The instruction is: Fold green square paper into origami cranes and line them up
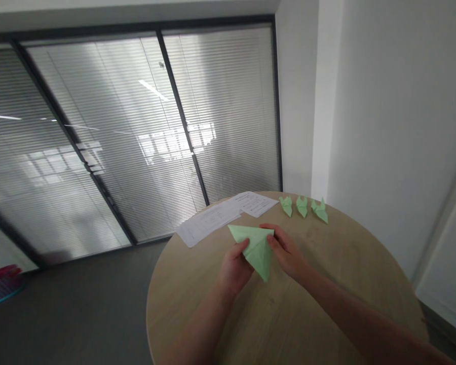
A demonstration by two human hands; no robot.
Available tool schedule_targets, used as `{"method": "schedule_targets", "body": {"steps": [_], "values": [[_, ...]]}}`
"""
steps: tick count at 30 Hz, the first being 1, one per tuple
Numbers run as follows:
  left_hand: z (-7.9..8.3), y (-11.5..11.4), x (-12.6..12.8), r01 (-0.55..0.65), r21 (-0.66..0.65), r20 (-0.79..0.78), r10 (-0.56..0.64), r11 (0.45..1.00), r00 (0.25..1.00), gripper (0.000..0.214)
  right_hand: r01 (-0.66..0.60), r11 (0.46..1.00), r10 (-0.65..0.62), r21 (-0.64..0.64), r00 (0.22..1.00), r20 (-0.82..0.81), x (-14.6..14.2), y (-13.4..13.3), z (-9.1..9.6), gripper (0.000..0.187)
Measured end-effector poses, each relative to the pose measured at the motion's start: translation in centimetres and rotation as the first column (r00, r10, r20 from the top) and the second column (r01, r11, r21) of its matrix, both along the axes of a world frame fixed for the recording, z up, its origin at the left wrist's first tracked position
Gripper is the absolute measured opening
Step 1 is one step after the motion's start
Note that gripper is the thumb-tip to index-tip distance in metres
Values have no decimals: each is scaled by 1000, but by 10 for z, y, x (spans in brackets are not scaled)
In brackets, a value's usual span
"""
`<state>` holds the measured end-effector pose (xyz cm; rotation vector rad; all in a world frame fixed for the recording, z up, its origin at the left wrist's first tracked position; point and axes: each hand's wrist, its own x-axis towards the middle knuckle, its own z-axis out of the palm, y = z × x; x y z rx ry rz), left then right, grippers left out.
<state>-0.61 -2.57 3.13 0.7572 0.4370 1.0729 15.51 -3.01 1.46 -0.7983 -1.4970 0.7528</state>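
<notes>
Between my two hands is a light green sheet of folded paper (256, 245), a creased triangle with one point hanging down, held above the table. My left hand (235, 268) grips its left side, the thumb on the front face and the other fingers behind it. At the upper right corner my right hand (287, 251) pinches the paper between thumb and fingers. The fingers behind the paper are partly hidden.
A round wooden table (323, 294) lies under my hands. Near its far edge stand three small green folded paper figures (302, 206). Printed white sheets (216, 218) lie at the far left. Behind are a blinds-covered glass partition (110, 142) and, on the floor, a red basket (2, 284).
</notes>
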Motion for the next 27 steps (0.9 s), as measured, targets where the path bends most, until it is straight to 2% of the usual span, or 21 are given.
{"method": "schedule_targets", "body": {"steps": [3,7,13,18,22,27], "values": [[0,2,-3,22,-42,14,-21,999,1000,26,-47,999,47,8,999,16,-1,0,-3,36],[1,4,-4,27,-89,37,-24,996,999,29,-28,999,27,46,999,23,1,2,-5,37],[3,5,-4,40,-123,42,-35,992,999,28,14,975,-49,221,987,155,9,1,3,28],[3,6,-4,21,-190,33,-15,982,999,34,16,949,-82,316,977,197,12,3,2,25],[1,7,-5,-16,-249,27,23,968,999,34,-5,958,-52,286,980,190,13,5,-1,23],[-2,7,-4,-4,-236,34,12,972,999,41,-40,991,26,125,993,112,11,7,-4,26]]}}
